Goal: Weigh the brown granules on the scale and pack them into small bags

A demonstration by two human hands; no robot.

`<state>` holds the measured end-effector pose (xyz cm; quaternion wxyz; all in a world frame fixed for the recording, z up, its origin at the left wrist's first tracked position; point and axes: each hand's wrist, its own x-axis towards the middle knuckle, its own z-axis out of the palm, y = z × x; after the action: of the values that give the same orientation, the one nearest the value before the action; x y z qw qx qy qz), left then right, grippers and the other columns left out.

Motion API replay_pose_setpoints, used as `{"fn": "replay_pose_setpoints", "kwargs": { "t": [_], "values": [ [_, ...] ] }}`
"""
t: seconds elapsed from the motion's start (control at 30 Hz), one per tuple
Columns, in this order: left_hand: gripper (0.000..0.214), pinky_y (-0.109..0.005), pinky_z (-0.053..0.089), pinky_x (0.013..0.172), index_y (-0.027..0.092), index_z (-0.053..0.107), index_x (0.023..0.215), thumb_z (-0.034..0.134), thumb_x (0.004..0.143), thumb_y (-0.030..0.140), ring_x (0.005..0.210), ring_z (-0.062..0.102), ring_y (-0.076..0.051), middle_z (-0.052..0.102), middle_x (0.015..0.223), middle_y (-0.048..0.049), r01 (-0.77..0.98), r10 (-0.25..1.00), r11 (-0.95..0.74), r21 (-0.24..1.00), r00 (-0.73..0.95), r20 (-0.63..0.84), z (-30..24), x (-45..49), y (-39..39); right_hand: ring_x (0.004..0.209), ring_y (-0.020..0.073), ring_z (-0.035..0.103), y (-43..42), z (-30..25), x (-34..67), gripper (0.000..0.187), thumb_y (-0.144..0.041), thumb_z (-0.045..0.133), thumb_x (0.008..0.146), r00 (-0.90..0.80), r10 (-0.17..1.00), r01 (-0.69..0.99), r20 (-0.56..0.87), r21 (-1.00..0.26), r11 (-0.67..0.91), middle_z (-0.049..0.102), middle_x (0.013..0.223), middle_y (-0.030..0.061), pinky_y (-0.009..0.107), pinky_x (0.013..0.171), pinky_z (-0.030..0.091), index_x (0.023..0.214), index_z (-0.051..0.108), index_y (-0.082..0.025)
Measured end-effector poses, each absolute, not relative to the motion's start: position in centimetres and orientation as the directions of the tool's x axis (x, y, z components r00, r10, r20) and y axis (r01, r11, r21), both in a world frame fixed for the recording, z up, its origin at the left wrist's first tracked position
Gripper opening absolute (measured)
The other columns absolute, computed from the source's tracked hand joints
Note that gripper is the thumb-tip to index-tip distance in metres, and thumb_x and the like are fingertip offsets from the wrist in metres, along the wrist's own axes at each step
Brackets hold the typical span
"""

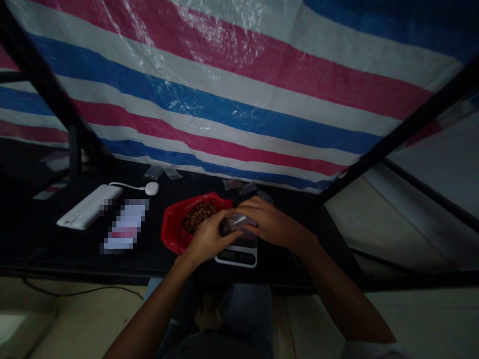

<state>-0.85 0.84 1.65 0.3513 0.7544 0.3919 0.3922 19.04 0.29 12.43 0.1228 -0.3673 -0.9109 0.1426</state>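
Both hands meet over a small white digital scale at the front of a dark table. My left hand and my right hand each pinch a small clear plastic bag with dark contents, held just above the scale. Left of the hands, a red plastic bag lies open and holds a heap of brown dried pieces.
A white bar-shaped device with a cable to a white round puck lies at left, beside a blurred paper. Small empty clear bags lie near the striped tarpaulin. Black frame bars flank the table.
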Motion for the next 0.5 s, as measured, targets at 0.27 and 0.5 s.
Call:
{"fn": "replay_pose_setpoints", "kwargs": {
  "t": [0.27,0.5],
  "values": [
    [0.033,-0.035,0.051,0.093,0.022,0.055,0.111,0.071,0.088,0.040,0.103,0.067,-0.022,0.070,0.110,-0.0052,0.176,0.912,-0.338,0.925,0.304,0.275,1.4,-2.0,0.6,0.121,0.0250,0.060,0.2,12.4,18.8,0.048,-0.018,0.063,0.093,-0.621,0.742,0.619,0.253,-0.423,0.662,0.066,0.133,0.0075,0.043,0.107,0.047,0.140,0.059,-0.025],
    [0.039,-0.026,0.049,0.074,0.025,0.037,0.091,0.072,0.083,0.040,0.078,0.059,-0.013,0.056,0.086,0.0034,0.015,0.975,-0.214,0.977,0.070,0.212,0.7,-2.3,1.0,0.111,0.0260,0.066,-0.1,5.1,21.0,0.040,-0.019,0.067,0.087,-0.415,0.883,0.703,0.219,-0.539,0.464,0.070,0.121,0.0111,0.045,0.099,0.053,0.127,0.065,-0.021]
  ]
}}
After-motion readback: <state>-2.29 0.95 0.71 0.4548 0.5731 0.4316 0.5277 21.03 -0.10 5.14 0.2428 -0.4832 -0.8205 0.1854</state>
